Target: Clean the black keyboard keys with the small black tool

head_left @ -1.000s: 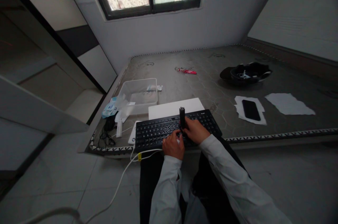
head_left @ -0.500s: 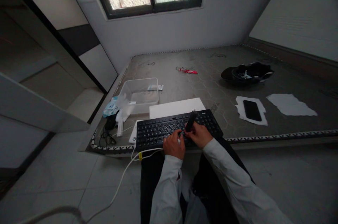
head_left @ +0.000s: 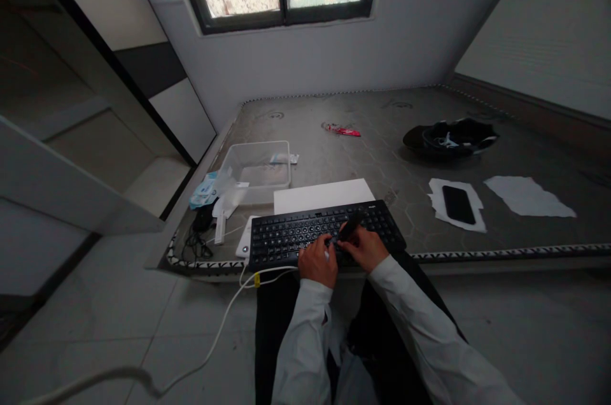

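Observation:
A black keyboard [head_left: 291,233] lies at the near edge of the grey mattress, in front of my knees. My right hand [head_left: 366,248] is closed around a thick black stick-shaped tool [head_left: 352,224], tilted up to the right above the keys. The tool's kind is too dark to make out. Close beside it, my left hand [head_left: 319,262] rests over the keyboard's lower part, its fingers pinched together near the tool's lower end. Whatever lies between those fingertips is too small to name.
Behind the keyboard lies a white sheet [head_left: 324,195]. A clear plastic bin [head_left: 258,196] and blue masks [head_left: 204,191] are at left. At right are a phone [head_left: 459,204] on paper and a black cap [head_left: 420,141]. A white cable [head_left: 224,316] runs by my left leg.
The black tool leans further to the right and lower than before. Both hands keep their place over the keyboard. The whole view has shifted slightly.

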A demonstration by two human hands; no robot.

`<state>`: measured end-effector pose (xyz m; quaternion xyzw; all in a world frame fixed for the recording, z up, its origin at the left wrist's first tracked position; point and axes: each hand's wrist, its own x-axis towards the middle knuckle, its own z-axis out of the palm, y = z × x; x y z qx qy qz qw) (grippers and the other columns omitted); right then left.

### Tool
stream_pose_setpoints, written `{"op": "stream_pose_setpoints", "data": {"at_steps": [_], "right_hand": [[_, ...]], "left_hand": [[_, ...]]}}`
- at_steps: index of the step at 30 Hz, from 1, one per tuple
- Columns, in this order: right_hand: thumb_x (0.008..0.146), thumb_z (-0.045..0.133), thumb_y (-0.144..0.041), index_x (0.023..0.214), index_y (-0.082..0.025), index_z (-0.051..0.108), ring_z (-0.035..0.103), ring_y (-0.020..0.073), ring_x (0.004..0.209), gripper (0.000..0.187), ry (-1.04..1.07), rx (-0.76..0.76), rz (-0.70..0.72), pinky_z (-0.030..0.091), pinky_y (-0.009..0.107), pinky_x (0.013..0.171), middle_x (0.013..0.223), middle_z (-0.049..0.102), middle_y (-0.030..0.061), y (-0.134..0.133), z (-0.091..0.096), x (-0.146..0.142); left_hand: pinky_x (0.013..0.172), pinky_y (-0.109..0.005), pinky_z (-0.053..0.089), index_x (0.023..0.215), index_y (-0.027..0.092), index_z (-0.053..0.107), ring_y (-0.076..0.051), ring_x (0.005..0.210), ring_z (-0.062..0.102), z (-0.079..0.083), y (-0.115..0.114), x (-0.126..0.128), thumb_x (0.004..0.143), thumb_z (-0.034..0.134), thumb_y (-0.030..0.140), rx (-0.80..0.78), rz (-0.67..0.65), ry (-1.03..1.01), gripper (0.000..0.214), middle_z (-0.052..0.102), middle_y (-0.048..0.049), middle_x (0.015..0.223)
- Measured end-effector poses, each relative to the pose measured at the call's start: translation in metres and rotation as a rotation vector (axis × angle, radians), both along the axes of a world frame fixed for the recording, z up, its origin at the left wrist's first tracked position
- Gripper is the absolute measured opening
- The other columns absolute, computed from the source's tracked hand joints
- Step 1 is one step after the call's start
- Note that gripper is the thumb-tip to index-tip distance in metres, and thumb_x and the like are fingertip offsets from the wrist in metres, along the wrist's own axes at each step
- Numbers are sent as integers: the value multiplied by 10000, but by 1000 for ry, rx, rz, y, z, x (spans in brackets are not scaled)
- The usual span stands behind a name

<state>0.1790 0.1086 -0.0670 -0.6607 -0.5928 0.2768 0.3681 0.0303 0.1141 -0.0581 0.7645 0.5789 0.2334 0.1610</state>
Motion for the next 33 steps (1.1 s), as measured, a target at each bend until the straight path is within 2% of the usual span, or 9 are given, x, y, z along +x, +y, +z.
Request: {"op": "stream_pose_setpoints", "data": {"at_steps": [13,22,33], "right_hand": [[747,633,-220,972,-193,575,680,191,708,235,15,20,-18,530,277,660,773,698,38,0,1,-1],[762,622,-193,975,-169,575,676,190,713,219,-117,33,-10,508,267,659,781,696,48,0,9,-4],[783,597,-158,1000,-166,547,682,221,785,223,-231,27,31,492,284,675,829,705,83,-2,21,-12]], "left_hand": [[741,-300,352,1045,254,596,-178,838,617,-1,0,0,863,501,256,10,9,16,205,689,-20,875],[728,-292,355,1043,258,594,-173,824,619,5,-1,0,864,496,258,14,7,15,204,685,-16,849],[758,-306,362,1047,246,598,-179,844,619,3,-1,0,866,486,259,-2,13,5,213,689,-23,856]]}}
